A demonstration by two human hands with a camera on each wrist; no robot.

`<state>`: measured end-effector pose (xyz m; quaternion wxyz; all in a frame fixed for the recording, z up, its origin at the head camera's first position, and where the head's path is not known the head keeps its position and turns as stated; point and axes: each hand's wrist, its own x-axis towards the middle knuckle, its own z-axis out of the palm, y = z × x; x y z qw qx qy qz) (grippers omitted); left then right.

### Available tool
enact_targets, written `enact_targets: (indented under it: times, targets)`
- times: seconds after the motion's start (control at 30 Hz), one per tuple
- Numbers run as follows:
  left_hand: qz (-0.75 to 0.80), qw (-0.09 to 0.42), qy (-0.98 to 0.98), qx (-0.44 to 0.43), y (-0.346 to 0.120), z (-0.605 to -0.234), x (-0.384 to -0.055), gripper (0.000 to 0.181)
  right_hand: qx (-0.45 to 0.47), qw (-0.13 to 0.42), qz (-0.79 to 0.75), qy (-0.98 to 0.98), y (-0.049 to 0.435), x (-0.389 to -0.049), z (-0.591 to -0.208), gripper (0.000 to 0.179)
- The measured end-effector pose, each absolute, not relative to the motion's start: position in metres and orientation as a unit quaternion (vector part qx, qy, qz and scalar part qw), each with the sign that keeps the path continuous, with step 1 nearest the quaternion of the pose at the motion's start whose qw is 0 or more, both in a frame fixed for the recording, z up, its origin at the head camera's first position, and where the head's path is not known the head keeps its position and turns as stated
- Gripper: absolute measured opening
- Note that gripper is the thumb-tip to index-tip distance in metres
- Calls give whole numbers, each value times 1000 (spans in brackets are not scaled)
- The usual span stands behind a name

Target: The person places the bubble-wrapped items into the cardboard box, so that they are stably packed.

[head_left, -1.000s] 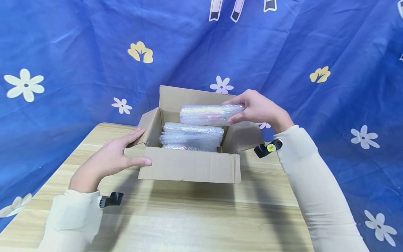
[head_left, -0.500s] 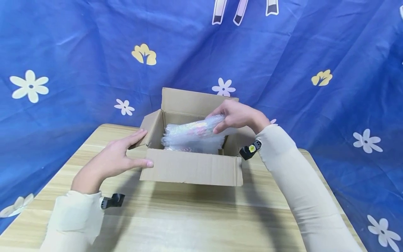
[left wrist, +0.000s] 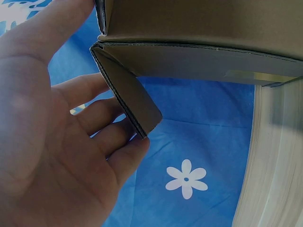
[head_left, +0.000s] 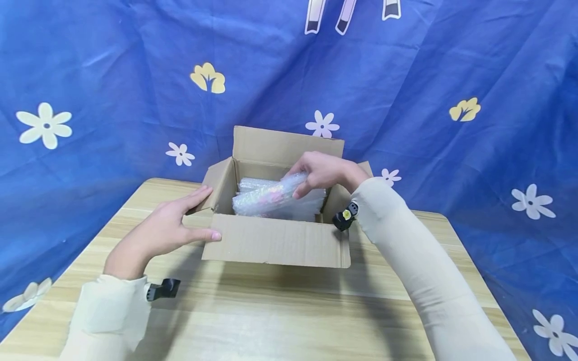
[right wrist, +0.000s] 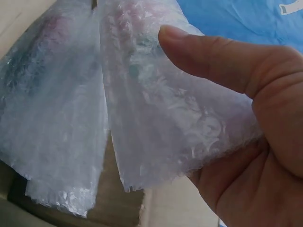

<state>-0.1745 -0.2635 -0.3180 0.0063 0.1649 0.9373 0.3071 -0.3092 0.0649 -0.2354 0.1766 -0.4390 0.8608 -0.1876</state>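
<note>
An open cardboard box [head_left: 276, 239] stands on the table with its flaps spread. My left hand [head_left: 158, 231] holds its near left corner, thumb on the front flap. In the left wrist view, the fingers [left wrist: 128, 158] of that hand lie behind the left flap [left wrist: 127, 92]. My right hand [head_left: 321, 174] pinches a bubble-wrapped bundle [head_left: 262, 199] by its right end, between thumb and fingers. This bundle tilts, its left end down inside the box. More bubble-wrapped bundles [right wrist: 59, 94] lie beside it in the box. Pinkish contents show through the wrap, too blurred to tell.
The box rests on a light wood-grain table [head_left: 253, 321]. A blue cloth [head_left: 384, 65] with flower prints hangs close behind it. The box's back flap [head_left: 284, 145] stands up near that cloth. Each wrist carries a small black camera [head_left: 163, 290].
My right hand has moved down and left, lowering the bubble-wrapped bundle from above the box into it, left end tilting down. My left hand keeps its place at the corner.
</note>
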Motion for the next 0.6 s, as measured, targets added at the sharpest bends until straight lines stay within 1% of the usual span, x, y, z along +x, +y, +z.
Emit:
enact_targets:
  times: [0.2, 0.4, 0.6]
  targets:
    - [307, 5, 938, 162, -263, -318, -173, 109, -448, 187, -175, 856, 57, -311, -242, 39]
    - [305, 1, 938, 164, -262, -316, -173, 109, -458, 218, -168, 845, 50, -310, -244, 34]
    - [303, 0, 939, 162, -262, -316, -173, 109, -459, 228, -151, 846, 49, -308, -245, 36]
